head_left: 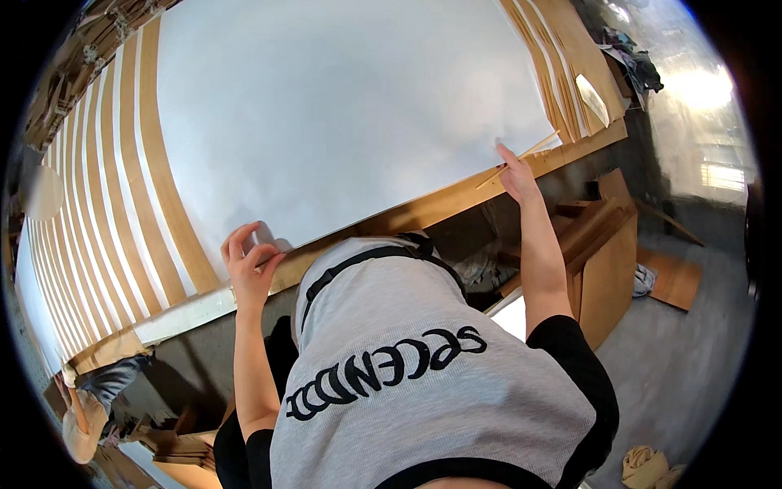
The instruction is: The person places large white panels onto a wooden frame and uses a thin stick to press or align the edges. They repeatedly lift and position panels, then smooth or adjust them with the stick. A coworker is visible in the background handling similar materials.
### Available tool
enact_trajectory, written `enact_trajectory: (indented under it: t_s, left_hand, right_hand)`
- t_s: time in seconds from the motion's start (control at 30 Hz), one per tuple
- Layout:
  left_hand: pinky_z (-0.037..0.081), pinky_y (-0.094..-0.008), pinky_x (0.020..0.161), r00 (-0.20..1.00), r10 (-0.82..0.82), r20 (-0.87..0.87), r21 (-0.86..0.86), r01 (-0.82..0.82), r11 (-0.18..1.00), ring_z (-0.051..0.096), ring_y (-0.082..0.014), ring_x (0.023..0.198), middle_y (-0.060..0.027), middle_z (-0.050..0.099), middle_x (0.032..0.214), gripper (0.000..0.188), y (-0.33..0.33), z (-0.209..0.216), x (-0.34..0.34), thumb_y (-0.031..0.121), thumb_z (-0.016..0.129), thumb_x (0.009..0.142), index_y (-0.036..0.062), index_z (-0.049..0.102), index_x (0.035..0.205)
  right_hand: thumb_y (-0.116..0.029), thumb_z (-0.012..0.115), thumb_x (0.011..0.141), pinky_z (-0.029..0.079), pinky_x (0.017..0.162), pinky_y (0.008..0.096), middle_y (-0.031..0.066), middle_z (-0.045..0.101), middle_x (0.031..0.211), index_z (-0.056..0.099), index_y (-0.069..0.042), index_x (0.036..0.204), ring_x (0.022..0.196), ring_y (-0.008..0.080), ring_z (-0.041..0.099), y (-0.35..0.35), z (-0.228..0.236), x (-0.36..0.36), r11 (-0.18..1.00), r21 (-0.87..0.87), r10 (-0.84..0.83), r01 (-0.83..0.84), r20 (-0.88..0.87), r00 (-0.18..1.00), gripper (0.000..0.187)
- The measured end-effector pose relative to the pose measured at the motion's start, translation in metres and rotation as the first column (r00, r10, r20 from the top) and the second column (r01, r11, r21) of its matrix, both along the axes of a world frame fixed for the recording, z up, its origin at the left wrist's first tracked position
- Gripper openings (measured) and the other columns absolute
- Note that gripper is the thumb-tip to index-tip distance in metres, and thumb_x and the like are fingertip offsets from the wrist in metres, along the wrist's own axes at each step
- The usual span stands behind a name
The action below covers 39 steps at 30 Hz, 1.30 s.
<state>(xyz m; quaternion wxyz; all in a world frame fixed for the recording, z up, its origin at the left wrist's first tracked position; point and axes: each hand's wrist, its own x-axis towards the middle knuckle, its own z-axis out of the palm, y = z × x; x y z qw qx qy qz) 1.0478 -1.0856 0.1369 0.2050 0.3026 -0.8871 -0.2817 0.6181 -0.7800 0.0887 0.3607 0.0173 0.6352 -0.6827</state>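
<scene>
A large white sheet [350, 98] lies across the bench in front of me. At its near left edge my left hand [248, 261] is open, with bent fingers and the thumb spread apart from them. Whether its fingertips touch the sheet is hard to tell. My right hand [515, 175] is closed around a thin wooden strip [539, 144] at the near right edge. The strip slants up to the right across the sheet's corner. More thin brown strips [547, 77] lie side by side just past the sheet's right edge.
To the left, overlapping white and brown sheets [151, 155] form a staggered row. Another person [85, 424] is at the far lower left. Brown boards [607, 277] lean under the bench at right, near a flat board [669, 279] on the floor. Dark cloth [635, 61] hangs beyond the bench's right end.
</scene>
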Motion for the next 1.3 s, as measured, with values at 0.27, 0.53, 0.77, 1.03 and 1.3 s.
enact_trajectory:
  t_s: [0.27, 0.53, 0.77, 1.03, 1.3]
  left_hand:
    - [0.035, -0.0375, 0.084, 0.999, -0.008, 0.036, -0.038, 0.01, 0.999, 0.039, -0.027, 0.106, -0.0036, 0.05, 0.111, 0.019, 0.001, -0.004, -0.002, 0.005, 0.074, 0.053, 0.0087, 0.06, 0.064]
    - [0.032, -0.0385, 0.087, 0.998, -0.016, 0.06, -0.069, 0.02, 0.997, 0.039, -0.0277, 0.107, -0.0052, 0.049, 0.111, 0.017, 0.003, -0.004, -0.004, 0.005, 0.073, 0.054, 0.0083, 0.059, 0.063]
    - [0.031, -0.0385, 0.087, 0.999, -0.017, 0.03, -0.054, 0.018, 0.998, 0.038, -0.0281, 0.106, -0.0059, 0.049, 0.11, 0.018, 0.003, -0.011, -0.002, 0.005, 0.072, 0.054, 0.01, 0.058, 0.064]
    - [0.03, -0.039, 0.087, 0.999, -0.025, 0.032, -0.028, 0.026, 0.999, 0.038, -0.0288, 0.105, -0.0069, 0.049, 0.109, 0.019, 0.003, -0.009, -0.005, 0.004, 0.072, 0.053, 0.0103, 0.057, 0.064]
    - [0.033, -0.0396, 0.086, 0.998, -0.029, 0.053, -0.022, 0.03, 0.999, 0.036, -0.03, 0.106, -0.0078, 0.046, 0.113, 0.019, 0.005, -0.011, -0.001, 0.004, 0.073, 0.054, 0.0097, 0.059, 0.066]
  right_hand:
    - [-0.029, 0.065, 0.077, 0.033, 0.074, 0.0226, -0.001, 0.055, 0.096, 0.056, -0.001, 0.101, 0.086, 0.0097, 0.045, -0.005, 0.004, 0.005, 0.998, 0.067, 0.024, -0.019, -0.074, 0.997, 0.038]
    - [-0.041, 0.059, 0.079, 0.04, 0.068, 0.0269, 0.0045, 0.058, 0.086, 0.057, 0.003, 0.096, 0.076, 0.0137, 0.05, -0.003, -0.001, 0.002, 0.901, 0.43, 0.246, -0.062, -0.387, 0.888, 0.047]
    - [-0.043, 0.059, 0.078, 0.039, 0.064, 0.0239, 0.0036, 0.056, 0.079, 0.058, 0.001, 0.09, 0.069, 0.0097, 0.048, -0.008, 0.028, 0.004, 0.84, 0.54, 0.248, -0.049, -0.303, 0.92, 0.045]
    - [-0.048, 0.056, 0.079, 0.027, 0.036, 0.0226, 0.0032, 0.051, 0.066, 0.054, -0.004, 0.087, 0.052, 0.0116, 0.05, 0.023, -0.013, -0.005, 0.574, 0.581, -0.202, 0.578, -0.583, 0.787, 0.045]
    - [-0.045, 0.046, 0.084, 0.019, 0.033, 0.0207, 0.0156, 0.061, 0.092, 0.051, -0.002, 0.099, 0.074, 0.0274, 0.064, 0.002, -0.013, 0.006, 0.879, 0.301, -0.417, 0.37, 0.107, 0.903, 0.046]
